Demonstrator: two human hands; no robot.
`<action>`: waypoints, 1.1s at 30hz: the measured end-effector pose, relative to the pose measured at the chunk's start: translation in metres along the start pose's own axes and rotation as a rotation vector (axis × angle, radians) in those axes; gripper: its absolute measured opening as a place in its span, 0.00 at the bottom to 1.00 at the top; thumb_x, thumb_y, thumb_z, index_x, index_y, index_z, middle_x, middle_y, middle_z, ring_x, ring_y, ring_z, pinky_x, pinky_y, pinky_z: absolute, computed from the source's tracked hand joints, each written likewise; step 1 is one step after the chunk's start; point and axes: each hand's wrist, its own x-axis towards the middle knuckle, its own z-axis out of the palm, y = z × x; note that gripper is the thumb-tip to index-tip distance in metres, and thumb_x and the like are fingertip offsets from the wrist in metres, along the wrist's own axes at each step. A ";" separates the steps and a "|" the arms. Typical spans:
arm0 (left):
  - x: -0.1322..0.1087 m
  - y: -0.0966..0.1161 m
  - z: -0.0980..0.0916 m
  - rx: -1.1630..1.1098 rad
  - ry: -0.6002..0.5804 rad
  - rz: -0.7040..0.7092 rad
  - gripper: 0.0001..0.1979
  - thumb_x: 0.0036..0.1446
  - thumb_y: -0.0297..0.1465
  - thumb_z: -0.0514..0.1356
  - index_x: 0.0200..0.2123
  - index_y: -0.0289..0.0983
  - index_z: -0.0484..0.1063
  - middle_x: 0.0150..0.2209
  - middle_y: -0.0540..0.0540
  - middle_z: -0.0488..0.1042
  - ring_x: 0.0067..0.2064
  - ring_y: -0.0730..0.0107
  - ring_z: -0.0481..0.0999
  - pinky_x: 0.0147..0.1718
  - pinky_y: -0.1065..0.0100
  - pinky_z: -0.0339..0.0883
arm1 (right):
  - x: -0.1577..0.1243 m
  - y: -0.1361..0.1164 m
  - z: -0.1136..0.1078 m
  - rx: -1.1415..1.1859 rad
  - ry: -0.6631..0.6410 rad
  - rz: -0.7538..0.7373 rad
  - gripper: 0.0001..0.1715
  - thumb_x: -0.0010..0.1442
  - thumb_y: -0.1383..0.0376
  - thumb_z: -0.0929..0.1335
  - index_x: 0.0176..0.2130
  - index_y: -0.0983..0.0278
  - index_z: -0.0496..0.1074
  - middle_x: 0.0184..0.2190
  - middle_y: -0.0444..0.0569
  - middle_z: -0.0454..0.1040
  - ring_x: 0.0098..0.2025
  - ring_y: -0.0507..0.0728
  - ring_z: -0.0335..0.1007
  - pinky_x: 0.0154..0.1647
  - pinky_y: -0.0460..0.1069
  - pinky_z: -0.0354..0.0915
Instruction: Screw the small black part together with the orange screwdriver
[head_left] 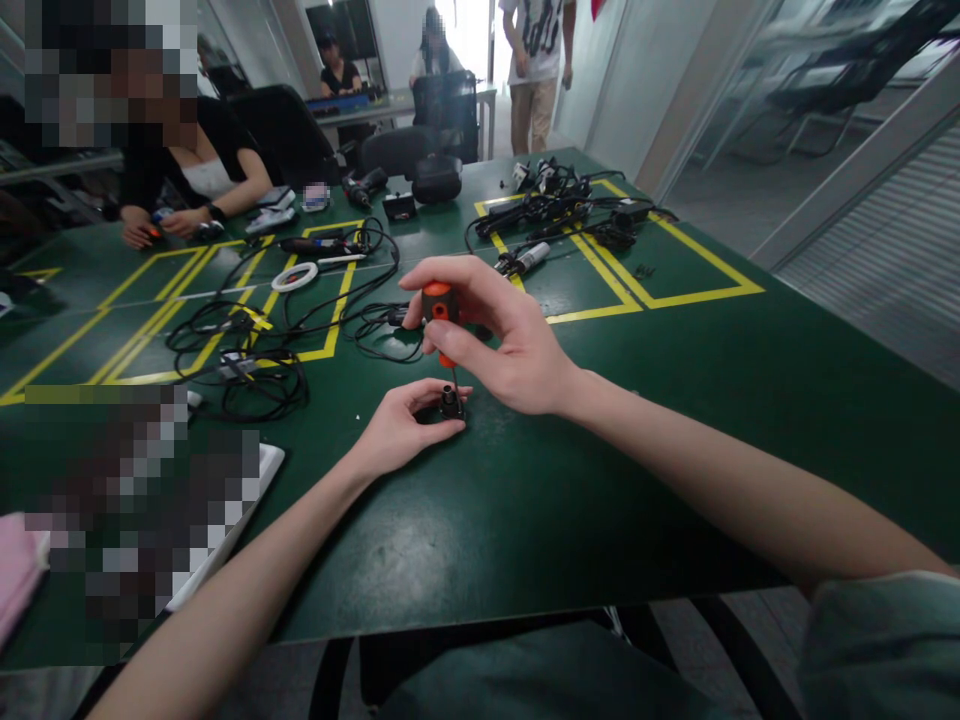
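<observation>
My right hand [504, 340] grips an orange-handled screwdriver [440, 308] upright, its thin shaft pointing down into a small black part [448, 403]. My left hand [401, 425] pinches that black part against the green table [600, 470], fingers curled round its sides. Both hands meet near the middle of the table, a little in front of the yellow tape lines.
Tangled black cables [247, 350] and a white ring [294, 276] lie to the left. More cables and tools [562, 210] sit at the far right. A co-worker's hands [161, 225] work at the far left. A white tray edge [247, 510] lies near left. People stand behind.
</observation>
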 end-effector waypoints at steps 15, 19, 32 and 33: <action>-0.002 -0.004 0.000 0.010 0.000 0.035 0.23 0.54 0.31 0.75 0.50 0.37 0.71 0.52 0.38 0.86 0.58 0.53 0.85 0.67 0.50 0.71 | 0.000 0.001 -0.001 0.008 -0.003 -0.012 0.16 0.73 0.64 0.66 0.58 0.64 0.71 0.52 0.50 0.79 0.50 0.55 0.78 0.48 0.51 0.77; -0.002 -0.004 -0.001 0.026 -0.007 0.037 0.22 0.54 0.32 0.75 0.48 0.38 0.71 0.52 0.38 0.86 0.57 0.53 0.85 0.66 0.50 0.72 | 0.000 0.001 -0.001 0.003 -0.002 -0.003 0.16 0.73 0.63 0.67 0.58 0.63 0.71 0.53 0.50 0.78 0.51 0.55 0.78 0.48 0.51 0.77; 0.001 -0.004 -0.004 0.111 -0.023 0.083 0.21 0.54 0.33 0.74 0.48 0.38 0.72 0.50 0.41 0.86 0.53 0.56 0.86 0.60 0.55 0.76 | 0.000 -0.001 0.000 0.008 0.001 -0.002 0.16 0.72 0.64 0.67 0.57 0.63 0.71 0.53 0.51 0.79 0.51 0.56 0.78 0.47 0.52 0.77; 0.001 -0.003 -0.004 0.098 -0.027 0.080 0.21 0.54 0.33 0.74 0.48 0.38 0.72 0.51 0.41 0.86 0.53 0.57 0.85 0.60 0.56 0.76 | 0.000 -0.001 0.000 0.011 0.002 -0.004 0.16 0.72 0.64 0.67 0.57 0.63 0.71 0.53 0.52 0.79 0.51 0.56 0.78 0.47 0.52 0.77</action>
